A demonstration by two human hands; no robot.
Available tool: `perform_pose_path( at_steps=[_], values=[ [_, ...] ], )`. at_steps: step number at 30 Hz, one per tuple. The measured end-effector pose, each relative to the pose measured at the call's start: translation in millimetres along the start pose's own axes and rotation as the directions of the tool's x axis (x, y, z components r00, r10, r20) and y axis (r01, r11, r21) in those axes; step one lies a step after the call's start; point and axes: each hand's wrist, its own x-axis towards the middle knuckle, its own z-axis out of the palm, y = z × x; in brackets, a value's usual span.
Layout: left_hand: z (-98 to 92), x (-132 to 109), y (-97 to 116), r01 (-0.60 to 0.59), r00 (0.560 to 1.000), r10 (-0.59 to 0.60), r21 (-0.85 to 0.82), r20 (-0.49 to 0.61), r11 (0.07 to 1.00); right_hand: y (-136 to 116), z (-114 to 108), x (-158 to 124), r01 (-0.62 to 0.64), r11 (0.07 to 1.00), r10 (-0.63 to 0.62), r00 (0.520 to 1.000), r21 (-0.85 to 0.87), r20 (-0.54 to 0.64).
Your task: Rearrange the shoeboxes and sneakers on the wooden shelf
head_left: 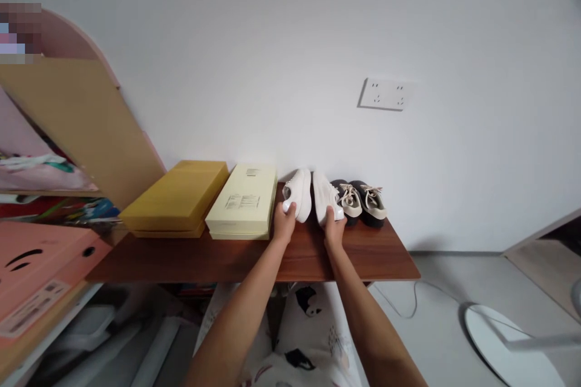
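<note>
A pair of white shoes stands on a dark wooden shelf point(254, 260) against the wall. My left hand point(284, 224) is closed on the near end of the left white shoe point(299, 192). My right hand point(334, 227) grips the near end of the right white shoe point(325, 195). Both shoes rest on the shelf, side by side with a narrow gap between them. Right beside them sits a pair of dark shoes with beige laces point(361, 201).
A pale yellow box point(245, 201) and a mustard box point(179, 196) lie to the left on the shelf. A pink bookcase point(59, 133) and a pink box point(40, 266) stand further left. A wall socket point(382, 94) is above; a white round base point(503, 344) and cable lie on the floor at right.
</note>
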Motion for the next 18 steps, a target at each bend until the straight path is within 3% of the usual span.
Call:
perform_pose_path(
  at_steps=[3,5,7,9,11,12,13,15,16,18],
  values=[
    [6.8,-4.5,-1.9,0.233,0.968,-0.249,-0.265,-0.028,0.935,4.8,6.3,-4.3,-0.188,0.951,0.167,0.98,0.246,0.106],
    [8.1,-12.1,-3.8,0.327,0.932,-0.356,-0.278,-0.062,0.903,10.8,-0.1,-9.9,-0.292,0.92,0.252,0.952,0.263,0.176],
    [3.5,-27.0,-8.7,0.346,0.926,-0.369,-0.21,-0.081,0.914,18.3,-19.9,-15.1,-0.325,0.931,0.286,0.933,0.168,0.22],
    [-4.8,-49.8,-16.6,0.261,0.957,-0.273,-0.123,-0.096,0.958,23.6,-50.6,-15.3,-0.205,0.979,0.201,0.966,0.013,0.163],
    [-9.9,-77.2,-23.7,0.072,0.989,-0.074,-0.022,-0.131,0.997,21.9,-84.1,-5.6,0.059,0.982,-0.061,0.998,-0.18,-0.006],
    [-8.7,-90.3,-25.2,-0.04,0.99,0.044,0.036,-0.134,0.999,17.8,-98.9,3.9,0.195,0.933,-0.231,0.969,-0.302,-0.086],
    [-3.7,-101.5,-24.3,-0.148,0.981,0.157,0.088,-0.112,0.985,12.0,-111.0,16.2,0.302,0.855,-0.391,0.909,-0.422,-0.143],
    [18.7,-114.1,-14.9,-0.329,0.944,0.329,0.146,0.023,0.933,-1.4,-125.5,46.5,0.405,0.676,-0.597,0.791,-0.615,-0.135],
    [35.7,-114.5,-6.8,-0.399,0.915,0.383,0.147,0.125,0.905,-7.3,-128.1,62.3,0.421,0.617,-0.633,0.768,-0.665,-0.101],
    [76.7,-103.9,12.7,-0.504,0.83,0.438,0.13,0.345,0.854,-14.1,-127.6,89.8,0.465,0.57,-0.621,0.784,-0.678,0.016]
  ],
)
